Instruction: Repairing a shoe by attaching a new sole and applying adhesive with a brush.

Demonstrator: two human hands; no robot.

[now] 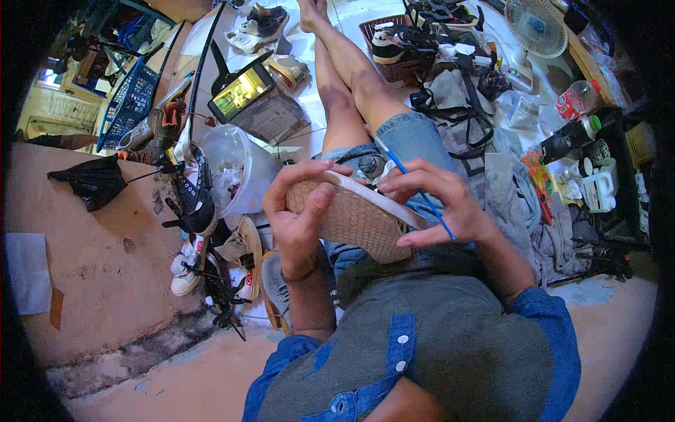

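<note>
The shoe (355, 214) has a matt, textured rubber sole; the brush (415, 186) looks plastic.

A lit tablet (242, 93) is being propped beside a clear plastic bucket (235, 169); beyond it, a white fan (536, 27) is being kept.

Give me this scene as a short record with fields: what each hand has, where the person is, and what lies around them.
Left hand: grips the heel end of a shoe, tan textured sole turned up
Right hand: steadies the shoe's other end and holds a thin blue brush between its fingers
Person: seated on the floor, legs stretched out, shoe held over the lap
To the left: clear plastic tub, tablet with lit screen, black and white shoes
To the right: brown basket of shoes, white fan, grey cloths
</note>
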